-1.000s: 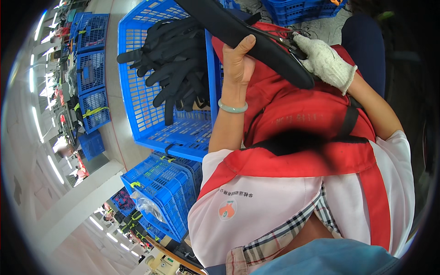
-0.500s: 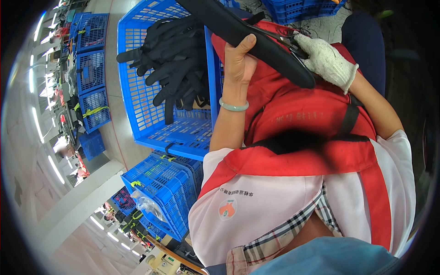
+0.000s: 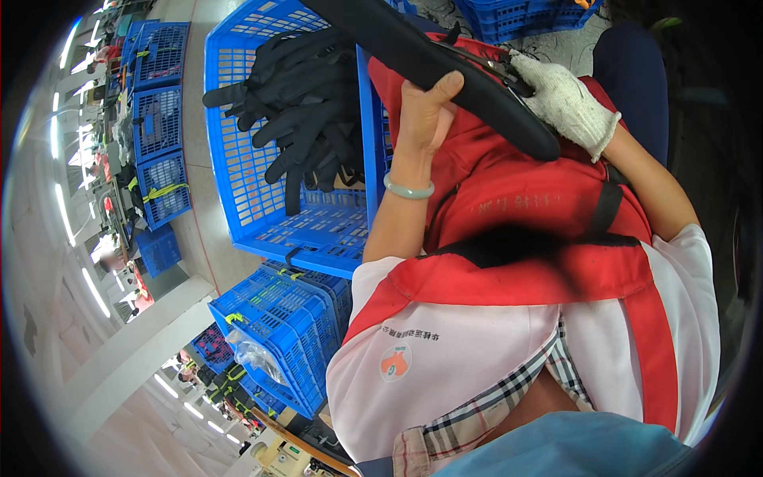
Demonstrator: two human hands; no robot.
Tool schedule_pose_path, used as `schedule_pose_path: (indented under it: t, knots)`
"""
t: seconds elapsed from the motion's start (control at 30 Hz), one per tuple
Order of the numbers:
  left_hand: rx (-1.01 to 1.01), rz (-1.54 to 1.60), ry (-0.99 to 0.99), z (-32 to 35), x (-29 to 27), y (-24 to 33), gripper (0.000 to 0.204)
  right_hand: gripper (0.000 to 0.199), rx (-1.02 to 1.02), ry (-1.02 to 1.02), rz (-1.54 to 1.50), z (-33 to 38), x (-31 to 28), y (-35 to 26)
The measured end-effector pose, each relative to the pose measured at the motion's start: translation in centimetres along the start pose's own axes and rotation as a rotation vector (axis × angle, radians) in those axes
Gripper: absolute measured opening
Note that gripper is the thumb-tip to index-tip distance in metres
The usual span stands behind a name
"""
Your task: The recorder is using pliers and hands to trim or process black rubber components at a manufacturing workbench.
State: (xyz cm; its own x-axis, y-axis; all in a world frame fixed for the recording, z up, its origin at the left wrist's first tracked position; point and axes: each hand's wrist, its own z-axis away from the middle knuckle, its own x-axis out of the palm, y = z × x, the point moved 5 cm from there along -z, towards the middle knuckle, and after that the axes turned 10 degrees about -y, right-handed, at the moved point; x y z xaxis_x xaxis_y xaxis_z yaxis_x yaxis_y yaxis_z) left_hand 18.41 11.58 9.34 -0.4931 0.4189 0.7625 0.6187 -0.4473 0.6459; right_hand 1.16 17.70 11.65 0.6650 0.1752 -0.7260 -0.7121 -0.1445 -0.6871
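Note:
A long black padded strap [image 3: 445,75] slants across the top of the view, its rounded end above my lap. My bare left hand [image 3: 423,111], with a pale bangle at the wrist, is closed on the strap's near edge, thumb on top and the other fingers partly hidden beneath. My right hand [image 3: 568,107] wears a white knit glove and is closed round a pair of scissors [image 3: 513,79]. The scissor blades lie along the strap's far edge, and their tips are partly hidden by it. A red apron [image 3: 509,179] covers my lap under both hands.
Left of my lap, a blue plastic crate [image 3: 298,246] holds a pile of similar black straps [image 3: 306,119]. Another blue crate [image 3: 509,20] stands ahead on a floor strewn with dark scraps. Stacked blue crates [image 3: 278,342] stand at lower left, with more crates [image 3: 159,123] across the aisle.
The strap's rounded end has shifted slightly right and towards me. My left hand has moved a little the same way, and the scissors are still along the far edge.

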Motion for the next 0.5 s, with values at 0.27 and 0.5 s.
schedule_pose_path:
  t: [0.27,0.5]
  knots:
    - [0.090,-0.089,0.066,0.5,-1.8,4.8,0.031,0.037,-0.008,-0.069,0.086,0.0,0.2,0.1]
    - [0.060,-0.329,0.028,-0.1,-1.2,3.8,0.038,0.037,0.029,-0.131,0.099,0.2,0.2,1.3]
